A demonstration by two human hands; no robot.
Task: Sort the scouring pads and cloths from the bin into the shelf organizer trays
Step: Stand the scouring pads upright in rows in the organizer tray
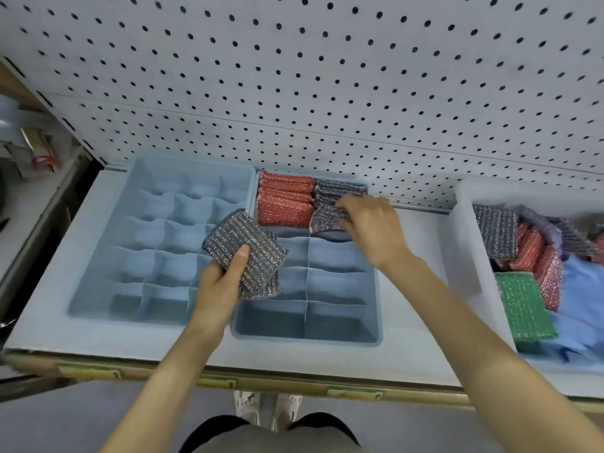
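Two blue organizer trays sit on the shelf: a many-celled left tray [98, 289] and a right tray [372, 335]. In the right tray's back row stand red scouring pads [284, 201] and grey scouring pads [336, 189]. My right hand [372, 223] pinches a grey pad [325, 220] at the front of the grey row. My left hand [222, 279] grips a small stack of grey pads [248, 253] over the gap between the two trays. The white bin [464, 256] at the right holds grey, red and green pads [523, 305] and blue cloths [578, 308].
A white pegboard wall [327, 76] rises behind the shelf. The shelf's front edge [228, 377] carries yellow label strips. Clutter lies on a neighbouring shelf at the far left [36, 152]. My feet show below the edge.
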